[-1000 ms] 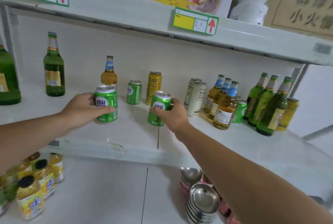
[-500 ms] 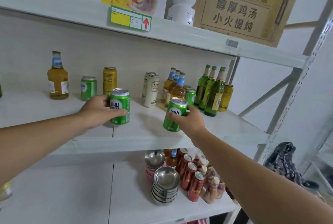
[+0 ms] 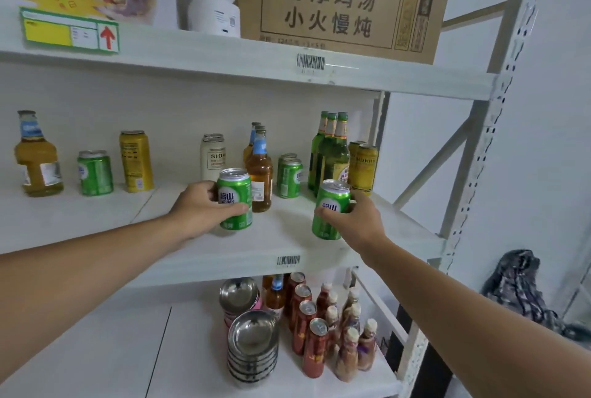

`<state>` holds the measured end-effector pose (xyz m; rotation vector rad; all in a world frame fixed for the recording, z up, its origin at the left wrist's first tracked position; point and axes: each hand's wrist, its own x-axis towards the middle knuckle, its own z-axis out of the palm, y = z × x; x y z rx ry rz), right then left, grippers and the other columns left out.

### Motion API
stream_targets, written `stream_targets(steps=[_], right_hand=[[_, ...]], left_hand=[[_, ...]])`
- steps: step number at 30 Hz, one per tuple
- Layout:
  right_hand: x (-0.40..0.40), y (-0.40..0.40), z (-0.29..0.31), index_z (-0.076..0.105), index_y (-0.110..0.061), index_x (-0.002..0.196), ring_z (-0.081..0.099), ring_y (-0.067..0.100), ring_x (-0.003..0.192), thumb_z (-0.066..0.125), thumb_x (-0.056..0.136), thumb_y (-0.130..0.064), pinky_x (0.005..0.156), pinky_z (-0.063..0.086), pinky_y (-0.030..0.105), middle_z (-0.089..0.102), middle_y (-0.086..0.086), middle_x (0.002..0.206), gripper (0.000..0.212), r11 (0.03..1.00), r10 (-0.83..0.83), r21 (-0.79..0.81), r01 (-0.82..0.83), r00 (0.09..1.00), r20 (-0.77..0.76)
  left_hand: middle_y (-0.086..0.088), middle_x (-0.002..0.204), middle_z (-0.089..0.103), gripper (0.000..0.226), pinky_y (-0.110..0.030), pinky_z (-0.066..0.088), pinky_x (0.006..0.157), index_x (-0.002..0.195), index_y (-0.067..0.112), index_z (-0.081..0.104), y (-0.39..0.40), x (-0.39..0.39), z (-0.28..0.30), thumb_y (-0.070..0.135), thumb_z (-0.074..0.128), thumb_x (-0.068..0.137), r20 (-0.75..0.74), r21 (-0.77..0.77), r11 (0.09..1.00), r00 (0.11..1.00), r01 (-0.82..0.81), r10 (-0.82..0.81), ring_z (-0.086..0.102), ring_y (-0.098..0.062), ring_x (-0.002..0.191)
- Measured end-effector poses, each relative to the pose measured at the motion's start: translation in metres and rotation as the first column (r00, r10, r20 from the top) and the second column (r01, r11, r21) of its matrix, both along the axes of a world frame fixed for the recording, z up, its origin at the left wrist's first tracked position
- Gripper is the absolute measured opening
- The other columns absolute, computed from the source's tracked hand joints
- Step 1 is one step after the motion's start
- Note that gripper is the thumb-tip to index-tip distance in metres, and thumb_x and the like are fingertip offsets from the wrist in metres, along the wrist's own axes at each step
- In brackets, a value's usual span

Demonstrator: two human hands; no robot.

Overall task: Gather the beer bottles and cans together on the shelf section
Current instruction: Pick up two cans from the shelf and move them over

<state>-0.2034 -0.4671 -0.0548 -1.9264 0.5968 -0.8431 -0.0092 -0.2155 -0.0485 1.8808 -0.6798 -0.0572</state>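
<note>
Now both hands, left [image 3: 204,207] and right [image 3: 358,221], grip green cans [image 3: 234,197]

hands [image 3: 204,205] gripping green cans [image 3: 234,197], shelf [image 3: 281,237]

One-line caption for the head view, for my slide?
Each hand holds a green can near grouped beers.

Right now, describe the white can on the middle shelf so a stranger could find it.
Start at the middle shelf, under the cardboard box. Behind the green can in the left hand stands the white can, against the back wall. It is the only pale can; its neighbours are green or yellow.
</note>
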Motion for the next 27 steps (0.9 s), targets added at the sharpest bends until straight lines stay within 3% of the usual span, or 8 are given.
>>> stream_targets(steps=[8, 13, 19, 24, 27], right_hand=[[0.035, -0.037, -0.017, 0.061, -0.022, 0.131, 0.070, 0.017, 0.101, 0.093, 0.075, -0.042, 0.093, 0.062, 0.045, 0.072, -0.002, 0.112, 0.067, 0.996, 0.087, 0.011, -0.087, 0.996, -0.031], [0.070, -0.038, -0.018, 0.061, -0.023, 0.127, 0.070, 0.019, 0.103, 0.093, 0.076, -0.041, 0.095, 0.061, 0.048, 0.071, -0.003, 0.111, 0.064, 0.993, 0.120, 0.017, -0.120, 0.992, -0.025], [0.112, -0.036, -0.014, 0.060, -0.022, 0.123, 0.070, 0.018, 0.099, 0.093, 0.079, -0.031, 0.090, 0.062, 0.043, 0.070, -0.003, 0.106, 0.056, 0.996, 0.087, 0.037, -0.086, 0.995, -0.038], [0.140, -0.043, -0.013, 0.058, -0.021, 0.123, 0.068, 0.012, 0.091, 0.091, 0.082, -0.031, 0.070, 0.056, 0.027, 0.070, -0.003, 0.106, 0.054, 0.999, 0.038, -0.012, -0.039, 0.998, -0.059], [0.154, -0.048, -0.017, 0.060, -0.020, 0.125, 0.070, 0.014, 0.092, 0.090, 0.083, -0.032, 0.074, 0.059, 0.031, 0.072, -0.001, 0.107, 0.053, 0.999, 0.020, -0.024, -0.021, 0.998, -0.064]], left_hand=[[0.004, 0.113, 0.080, 0.053, -0.041, 0.060, 0.102, 0.123, 0.022, 0.075, -0.006, -0.010, -0.005, 0.026, 0.099, 0.075, -0.014, -0.014, 0.991, 0.991, -0.130, 0.130, 0.076, -0.016, 0.106], [0.004, 0.111, 0.081, 0.045, -0.040, 0.061, 0.101, 0.112, 0.027, 0.074, 0.008, 0.008, -0.005, 0.025, 0.099, 0.075, -0.015, -0.011, 0.988, 0.988, -0.152, 0.151, 0.077, -0.015, 0.105], [0.008, 0.107, 0.083, 0.049, -0.035, 0.061, 0.097, 0.116, 0.026, 0.075, 0.016, 0.043, -0.007, 0.031, 0.100, 0.073, -0.026, -0.027, 0.991, 0.991, -0.130, 0.129, 0.079, -0.008, 0.102], [0.010, 0.107, 0.084, 0.052, -0.026, 0.059, 0.088, 0.122, 0.024, 0.076, 0.017, 0.065, -0.008, 0.028, 0.099, 0.075, -0.032, -0.068, 0.994, 0.996, -0.087, 0.085, 0.079, -0.004, 0.098], [0.009, 0.109, 0.084, 0.054, -0.034, 0.061, 0.097, 0.123, 0.022, 0.075, 0.023, 0.070, -0.016, 0.025, 0.099, 0.074, -0.064, -0.081, 0.994, 0.995, -0.077, 0.072, 0.080, -0.008, 0.102]])
